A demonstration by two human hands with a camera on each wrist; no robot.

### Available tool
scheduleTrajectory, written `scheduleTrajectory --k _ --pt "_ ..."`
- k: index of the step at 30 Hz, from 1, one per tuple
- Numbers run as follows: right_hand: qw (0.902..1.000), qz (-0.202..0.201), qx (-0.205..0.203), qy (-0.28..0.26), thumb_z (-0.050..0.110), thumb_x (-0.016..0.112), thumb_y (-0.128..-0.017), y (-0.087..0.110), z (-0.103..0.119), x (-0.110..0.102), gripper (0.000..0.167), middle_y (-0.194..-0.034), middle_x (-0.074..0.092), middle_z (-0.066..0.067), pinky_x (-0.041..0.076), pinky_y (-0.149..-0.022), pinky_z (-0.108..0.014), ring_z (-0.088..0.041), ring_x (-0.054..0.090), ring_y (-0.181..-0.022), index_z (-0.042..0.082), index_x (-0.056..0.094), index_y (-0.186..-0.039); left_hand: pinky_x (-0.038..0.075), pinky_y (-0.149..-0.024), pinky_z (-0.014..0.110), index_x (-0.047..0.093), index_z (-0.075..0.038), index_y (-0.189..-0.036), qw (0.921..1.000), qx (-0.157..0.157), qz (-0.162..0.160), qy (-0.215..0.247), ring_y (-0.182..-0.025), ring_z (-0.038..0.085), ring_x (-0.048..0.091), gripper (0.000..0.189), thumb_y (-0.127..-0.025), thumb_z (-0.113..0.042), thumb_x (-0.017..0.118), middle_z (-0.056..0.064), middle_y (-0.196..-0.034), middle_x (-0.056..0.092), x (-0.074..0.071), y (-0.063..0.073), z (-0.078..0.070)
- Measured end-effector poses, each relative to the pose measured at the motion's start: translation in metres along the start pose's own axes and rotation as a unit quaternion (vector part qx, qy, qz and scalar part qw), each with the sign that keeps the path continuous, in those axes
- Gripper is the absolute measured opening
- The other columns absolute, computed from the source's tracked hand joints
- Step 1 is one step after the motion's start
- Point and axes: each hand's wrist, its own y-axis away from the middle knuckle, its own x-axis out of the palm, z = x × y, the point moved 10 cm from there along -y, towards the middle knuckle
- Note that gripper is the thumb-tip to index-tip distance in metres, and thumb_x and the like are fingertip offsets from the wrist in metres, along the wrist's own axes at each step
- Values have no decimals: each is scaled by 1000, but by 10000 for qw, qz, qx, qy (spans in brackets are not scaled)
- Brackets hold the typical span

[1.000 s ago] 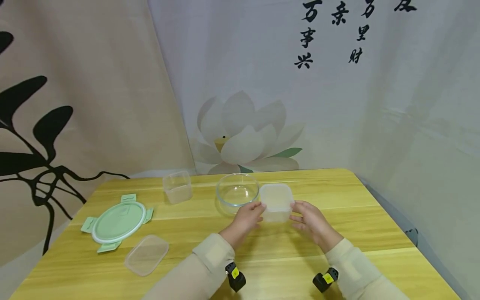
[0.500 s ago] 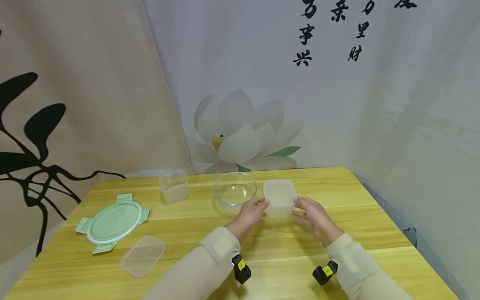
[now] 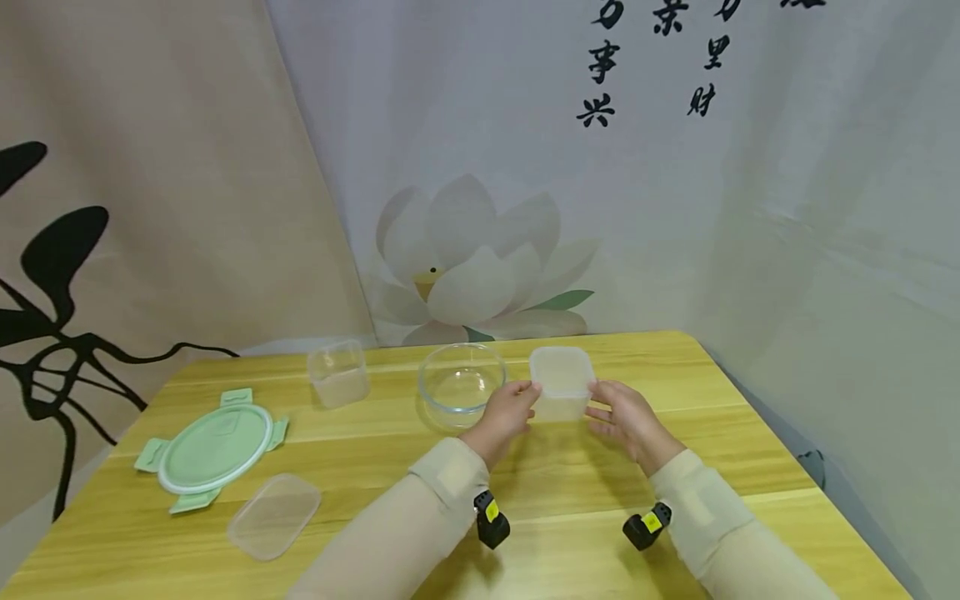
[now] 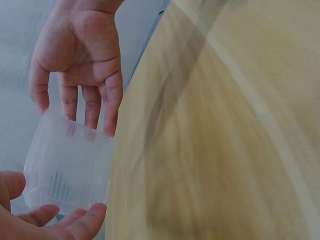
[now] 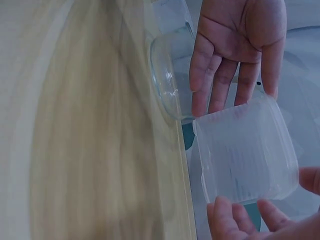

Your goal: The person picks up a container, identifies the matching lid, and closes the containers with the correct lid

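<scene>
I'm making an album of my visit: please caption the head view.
Left hand and right hand hold a translucent box near a glass bowl, green lid farther left.

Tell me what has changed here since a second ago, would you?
The frosted box has moved to the right, away from the glass bowl, and farther back or higher; which, I can't tell. The left hand and right hand moved with it. Nothing was newly gripped or let go: both hands still hold the box. The green lid, clear lid, clear tub and glass bowl stayed put.
</scene>
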Motion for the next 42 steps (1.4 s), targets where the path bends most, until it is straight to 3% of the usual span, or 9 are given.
scheduleTrajectory --k 31,35,37,39,42 --pt "9988 -475 -1 -99 30 41 -101 -28 10 -30 58 -148 28 -26 37 -108 -48 -43 36 -133 -4 28 -147 49 -94 47 52 -1 -135 9997 -171 -116 -104 -122 40 51 43 -102 -28 47 19 -141 47 19 -31 -17" --pt "9988 -481 67 -70 30 41 -101 -31 8 -32 60 -150 26 -27 36 -109 -49 -44 36 -134 -4 25 -148 50 -93 49 53 0 -134 9995 -179 -131 -212 -109 31 56 42 -102 -28 48 16 -130 54 20 -34 -15" --pt "9988 -483 98 -54 30 41 -101 -33 7 -34 61 -150 26 -28 36 -109 -49 -44 36 -134 -4 24 -149 49 -92 50 54 0 -133 9993 -174 -86 -310 -91 24 55 41 -102 -28 47 12 -109 58 21 -36 -14" --pt "9988 -467 122 -45 30 41 -102 -35 6 -35 62 -151 24 -28 35 -109 -49 -44 35 -134 -4 22 -150 49 -92 51 55 -1 -132 9991 -175 -34 -389 -80 19 49 41 -103 -28 47 7 -91 54 22 -37 -13" --pt "9990 -427 144 -22 30 40 -102 -38 3 -37 62 -152 23 -28 35 -109 -49 -44 34 -135 -3 21 -150 48 -92 52 55 0 -131 9986 -183 39 -493 -76 19 45 40 -103 -28 47 9 -87 51 24 -40 -11"
